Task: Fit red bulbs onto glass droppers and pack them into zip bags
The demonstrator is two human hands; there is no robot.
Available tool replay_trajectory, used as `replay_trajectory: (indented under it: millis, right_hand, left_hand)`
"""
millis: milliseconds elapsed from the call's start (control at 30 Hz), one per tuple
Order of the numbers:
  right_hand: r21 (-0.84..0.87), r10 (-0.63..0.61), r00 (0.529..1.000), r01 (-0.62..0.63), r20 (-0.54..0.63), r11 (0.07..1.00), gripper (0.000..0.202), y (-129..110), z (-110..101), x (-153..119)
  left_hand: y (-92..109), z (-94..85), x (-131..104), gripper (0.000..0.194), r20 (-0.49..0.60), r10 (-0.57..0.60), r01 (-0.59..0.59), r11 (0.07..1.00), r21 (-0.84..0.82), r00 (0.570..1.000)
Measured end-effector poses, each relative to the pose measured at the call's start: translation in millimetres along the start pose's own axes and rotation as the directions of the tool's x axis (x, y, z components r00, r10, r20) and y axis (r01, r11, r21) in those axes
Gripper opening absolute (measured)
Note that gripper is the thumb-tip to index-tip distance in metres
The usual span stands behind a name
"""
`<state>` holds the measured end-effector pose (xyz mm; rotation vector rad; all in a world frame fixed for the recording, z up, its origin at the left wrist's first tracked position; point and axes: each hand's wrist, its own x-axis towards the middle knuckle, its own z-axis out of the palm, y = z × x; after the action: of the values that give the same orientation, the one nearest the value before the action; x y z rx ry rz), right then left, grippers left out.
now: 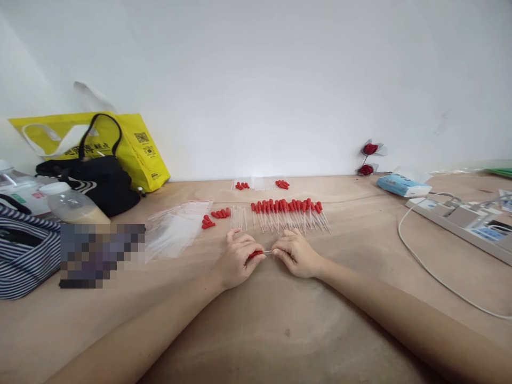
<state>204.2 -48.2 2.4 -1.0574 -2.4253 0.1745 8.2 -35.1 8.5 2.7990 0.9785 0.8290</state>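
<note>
Close above the table, my left hand pinches a red rubber dropper bulb. My right hand has its fingers closed on the thin clear pipette tube that runs out from the bulb; how deep the tube sits in it cannot be made out. Just beyond both hands lies a row of red-capped droppers, tips pointing towards me. Left of that row are several bare clear tubes and loose red bulbs. More red bulbs lie near the wall beside a clear bag.
Clear plastic bags are spread left of the bulbs. Further left stand a yellow bag, a black bag, a bottle and a striped bag. A tissue pack, power strip and white cable are at right.
</note>
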Motion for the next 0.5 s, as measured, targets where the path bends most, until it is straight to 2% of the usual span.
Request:
replay_trajectory:
  millis: [300, 500]
  right_hand:
    - [0.063, 0.045, 0.999, -0.047, 0.022, 0.997, 0.028, 0.2, 1.2, 1.5]
    - [0.109, 0.088, 0.996, -0.087, -0.007, 0.99, 0.028, 3.7, 0.5, 2.4]
  left_hand:
    - [-0.3, 0.9, 1.7, 0.013, -0.015, 0.006, -0.006, 1.0, 0.001, 1.0]
    - [-8.6, -1.3, 5.0, 0.012, -0.036, -0.102, 0.1, 0.994, -0.05, 0.994]
